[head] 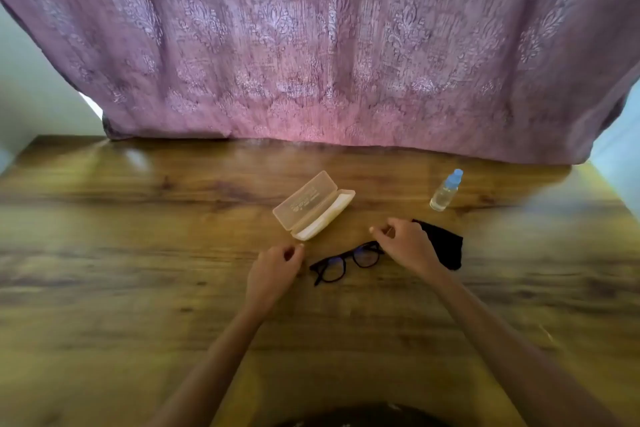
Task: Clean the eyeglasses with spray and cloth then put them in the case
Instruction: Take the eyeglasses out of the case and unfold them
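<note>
Right hand [408, 246] over eyeglasses [346, 262], left hand [275, 269] beside

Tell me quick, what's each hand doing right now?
Left hand: loosely curled, holding nothing.
Right hand: loosely curled over the black-framed eyeglasses, grip cannot be told.

Open case [313, 206] flanks glasses [346, 262]; near table [138, 288] free.

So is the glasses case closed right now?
No, the case lies open on the table, its clear lid folded back, with the eyeglasses outside it.
</note>
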